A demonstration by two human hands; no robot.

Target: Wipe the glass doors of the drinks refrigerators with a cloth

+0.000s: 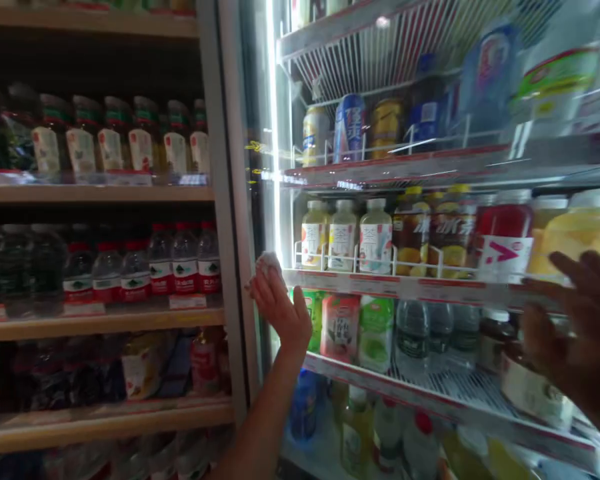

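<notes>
My left hand (282, 308) is raised against the left side of a glass cooler door (261, 220), near its frame. Under its fingers is a crumpled whitish cloth or tissue (269, 261), pressed to the glass. At the right edge of the view is my right hand (573, 327), dark and slightly blurred. Its fingers are spread and hold nothing visible; whether they touch the glass I cannot tell. Behind the door, level with my hands, stand tea bottles (344, 235) and a red drink bottle (506, 233). Lower down are green and pink drink packs (340, 327).
A bright light strip (273, 133) runs down the cooler's left inner side. Left of the metal door frame (230, 200), open wooden shelves (100, 320) hold rows of red-capped water bottles (185, 260) and green-capped bottles (113, 137). Cans (350, 127) stand on an upper cooler shelf.
</notes>
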